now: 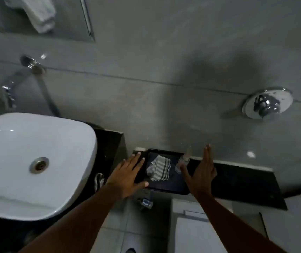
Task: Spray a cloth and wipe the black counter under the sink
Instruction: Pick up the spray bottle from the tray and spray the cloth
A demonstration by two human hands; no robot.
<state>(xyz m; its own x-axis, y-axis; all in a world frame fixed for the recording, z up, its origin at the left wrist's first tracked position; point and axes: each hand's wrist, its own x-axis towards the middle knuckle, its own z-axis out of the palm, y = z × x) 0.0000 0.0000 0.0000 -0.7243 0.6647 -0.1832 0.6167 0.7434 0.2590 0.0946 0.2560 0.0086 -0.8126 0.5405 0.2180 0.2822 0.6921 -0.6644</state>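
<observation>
A person's two bare hands reach over a black tray (166,189) set on a dark ledge (246,181) along a grey bathroom wall. The left hand (127,177), fingers spread and flat, rests on the tray's nine o'clock edge, thumb along its near rim; it grips nothing that can be made out. The right hand (201,172) stands edge-on at the tray's three o'clock side, fingers straight and together, thumb splayed toward the tray, holding nothing.

Between the two hands, on the tray, lies a folded striped cloth (158,168), at three o'clock from the left hand and apart from its fingertips. A clear spray bottle (182,161) stands at the tray's far right corner, at two o'clock from the cloth and just beside the right thumb; whether they touch cannot be told.

At nine o'clock from the tray a white basin (27,161) sits on the black bench (109,141). A second scrap of striped cloth (98,180) shows at the basin's right edge, just beside the left wrist.
</observation>
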